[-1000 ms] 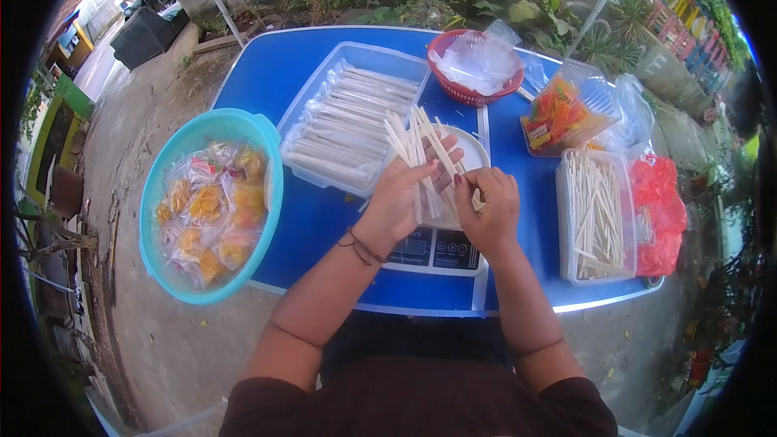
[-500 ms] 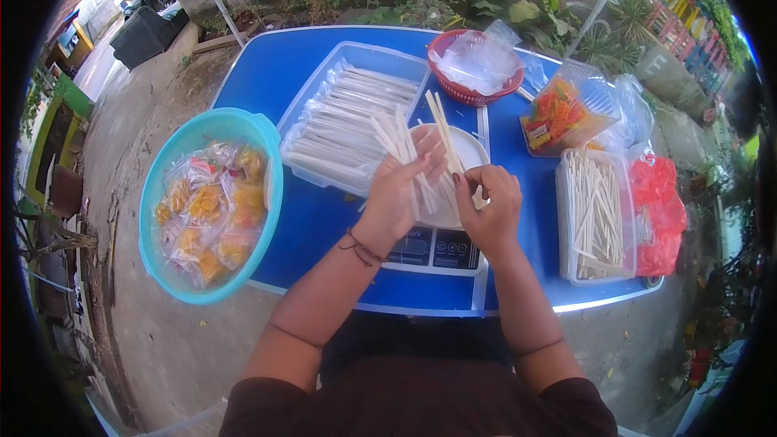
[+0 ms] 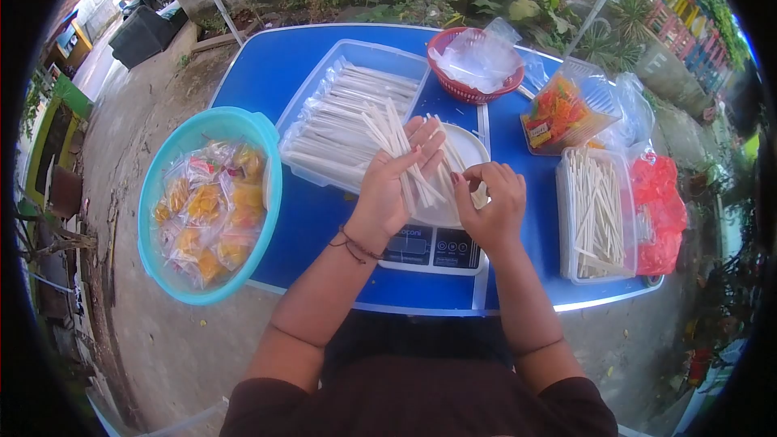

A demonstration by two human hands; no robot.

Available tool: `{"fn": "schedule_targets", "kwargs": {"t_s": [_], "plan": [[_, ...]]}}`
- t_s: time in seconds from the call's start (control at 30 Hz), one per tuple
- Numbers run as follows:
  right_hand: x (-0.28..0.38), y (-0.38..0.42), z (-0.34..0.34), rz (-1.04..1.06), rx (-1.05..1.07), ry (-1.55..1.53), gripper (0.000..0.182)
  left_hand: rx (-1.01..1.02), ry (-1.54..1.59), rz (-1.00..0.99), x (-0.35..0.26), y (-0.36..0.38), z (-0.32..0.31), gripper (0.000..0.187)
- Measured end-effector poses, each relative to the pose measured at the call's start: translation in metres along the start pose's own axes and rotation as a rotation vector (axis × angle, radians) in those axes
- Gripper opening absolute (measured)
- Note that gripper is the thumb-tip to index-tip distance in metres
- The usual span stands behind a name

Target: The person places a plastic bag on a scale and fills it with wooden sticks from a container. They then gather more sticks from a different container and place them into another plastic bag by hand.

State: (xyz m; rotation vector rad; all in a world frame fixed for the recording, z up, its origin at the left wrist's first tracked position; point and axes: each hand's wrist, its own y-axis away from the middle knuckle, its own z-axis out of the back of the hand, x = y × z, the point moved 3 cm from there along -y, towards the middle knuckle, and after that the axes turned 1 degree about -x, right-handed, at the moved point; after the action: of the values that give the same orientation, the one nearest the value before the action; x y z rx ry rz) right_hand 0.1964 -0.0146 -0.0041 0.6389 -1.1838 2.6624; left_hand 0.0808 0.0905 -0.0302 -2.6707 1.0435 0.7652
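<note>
My left hand (image 3: 394, 182) is palm up, its thumb across a loose bunch of thin pale sticks (image 3: 390, 139) that fan out past the fingers. Close on the right, my right hand (image 3: 491, 201) has thumb and forefinger together at the lower end of more pale sticks (image 3: 447, 154), which lean up beside the left fingers. Both hands are over a digital scale (image 3: 431, 247) bearing a round white plate (image 3: 472, 150). Behind the left hand, a clear tray (image 3: 303, 85) holds rows of sticks wrapped in plastic.
A turquoise basin (image 3: 277, 186) of bagged yellow-orange food stands left. At the back are a red basket (image 3: 465, 94) with plastic bags and a clear container (image 3: 552, 117) of orange packets. Rightward, a box (image 3: 572, 263) of sticks adjoins a red bag (image 3: 660, 218).
The sticks at my right fingertips have tipped lower and now lie closer to the left fingers. My left hand has shifted slightly left and down, its fingers more spread.
</note>
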Motion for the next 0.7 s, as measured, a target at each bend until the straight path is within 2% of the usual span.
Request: {"fn": "schedule_targets", "kwargs": {"t_s": [0.27,0.4,0.5,0.7], "plan": [[0.011,0.003,-0.006,0.104,0.164,-0.207,0.014,0.061,-0.065,0.09,0.013,0.002,-0.004,0.048],[0.011,0.003,-0.006,0.078,0.104,-0.184,0.015,0.041,0.015,0.143,0.015,0.002,-0.001,0.051],[0.006,0.004,-0.007,0.037,0.071,-0.144,0.014,0.112,0.114,0.166,0.016,0.001,0.004,0.053],[0.0,0.004,-0.005,-0.007,0.024,-0.111,0.012,0.036,-0.063,0.109,0.014,0.004,-0.005,0.054]]}}
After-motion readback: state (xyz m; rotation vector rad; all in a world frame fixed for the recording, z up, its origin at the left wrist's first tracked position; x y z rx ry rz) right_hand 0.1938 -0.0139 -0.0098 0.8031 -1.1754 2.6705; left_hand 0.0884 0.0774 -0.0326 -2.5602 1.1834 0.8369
